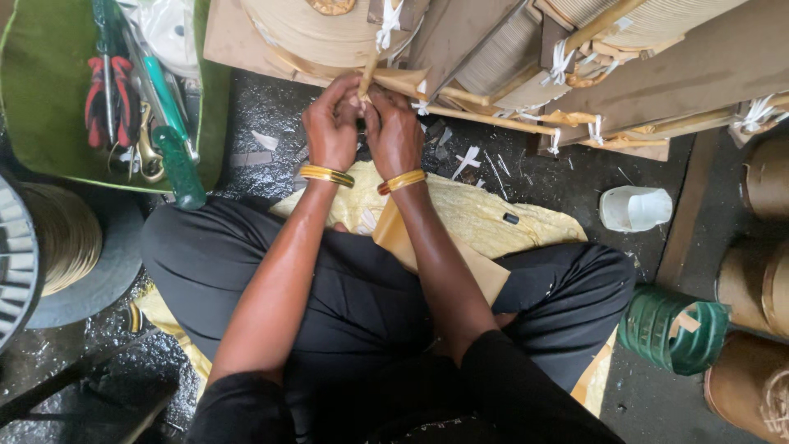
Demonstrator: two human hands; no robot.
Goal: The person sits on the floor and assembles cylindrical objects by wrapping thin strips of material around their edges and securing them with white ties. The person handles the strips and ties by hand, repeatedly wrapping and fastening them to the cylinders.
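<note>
Both hands, left (330, 127) and right (393, 131), pinch a paper strip (367, 80) at the coil (308, 37), fingers closed, keeping it taut.

Green tool tray (37, 90), white cup (634, 208)

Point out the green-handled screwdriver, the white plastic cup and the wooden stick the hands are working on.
green-handled screwdriver (178, 164): head view, on the thick green handle.
white plastic cup (634, 208): head view, on its side wall.
wooden stick (367, 78): head view, on the stretch just above the fingers.
</note>
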